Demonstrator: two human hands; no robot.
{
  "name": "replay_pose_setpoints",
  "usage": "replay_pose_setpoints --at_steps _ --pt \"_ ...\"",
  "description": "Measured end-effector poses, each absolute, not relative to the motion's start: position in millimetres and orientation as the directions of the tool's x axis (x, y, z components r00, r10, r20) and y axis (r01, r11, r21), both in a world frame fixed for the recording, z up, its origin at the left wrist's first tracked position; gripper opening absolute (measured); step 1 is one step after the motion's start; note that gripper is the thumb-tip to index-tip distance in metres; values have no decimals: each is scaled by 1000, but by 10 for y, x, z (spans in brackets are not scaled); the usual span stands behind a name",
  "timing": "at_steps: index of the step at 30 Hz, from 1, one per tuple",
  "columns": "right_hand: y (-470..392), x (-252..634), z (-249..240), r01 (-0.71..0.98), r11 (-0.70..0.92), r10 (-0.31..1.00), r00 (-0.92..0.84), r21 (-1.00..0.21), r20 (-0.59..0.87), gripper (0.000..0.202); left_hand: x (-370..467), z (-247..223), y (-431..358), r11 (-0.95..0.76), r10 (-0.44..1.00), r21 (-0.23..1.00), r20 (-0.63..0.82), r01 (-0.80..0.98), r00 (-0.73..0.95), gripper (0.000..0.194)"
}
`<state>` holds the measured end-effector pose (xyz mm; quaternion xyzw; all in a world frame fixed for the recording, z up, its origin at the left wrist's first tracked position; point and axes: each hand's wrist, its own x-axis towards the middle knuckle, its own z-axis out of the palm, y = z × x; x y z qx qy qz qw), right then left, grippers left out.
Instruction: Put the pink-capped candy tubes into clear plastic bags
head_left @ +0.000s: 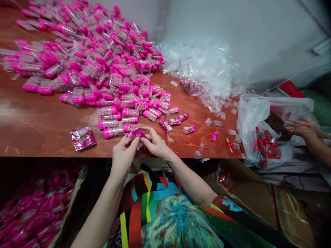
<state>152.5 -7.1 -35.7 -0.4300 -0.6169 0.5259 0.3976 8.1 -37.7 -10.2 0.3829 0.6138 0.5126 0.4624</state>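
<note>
Both hands meet at the table's front edge around one small pink printed packet [137,133]. My left hand [123,151] pinches its left part between thumb and fingers. From the right, my right hand [155,143] grips the other side, fingers closed. Just beyond them lie clear tubes with pink caps, filled with small pale pink balls [113,132]. To the left rests a larger pink and silver packet [82,138]. Several small pink wrapped pieces [176,120] lie to the right of my hands.
A big heap of pink-capped tubes [103,51] covers the back left of the wooden table [51,113]. Clear plastic pieces [204,69] pile up behind. Another person's hand [302,126] reaches into a plastic bag [248,113] at right. Pink packets [38,213] fill the lower left.
</note>
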Motion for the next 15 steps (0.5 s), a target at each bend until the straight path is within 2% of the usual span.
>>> replay_pose_setpoints --at_steps 3,6,10,13,15 --pt "-86 1412 -375 -6 62 966 -250 -998 62 35 133 -111 -366 304 902 900 -377 -311 -208 32" --pt "-122 1330 -362 -10 23 970 -243 -1000 25 28 149 -111 -373 336 867 844 -450 -418 -212 36" --pt "-193 1272 -319 262 171 976 -176 -950 127 24 112 -104 -402 355 842 822 -488 -446 -230 38" --pt "-172 1272 -288 462 331 936 -275 -823 222 23 5 -104 -425 405 850 780 -513 -478 -118 36" --pt "-90 1274 -260 518 398 906 -354 -757 234 21 -86 -110 -436 397 852 767 -512 -504 -107 34"
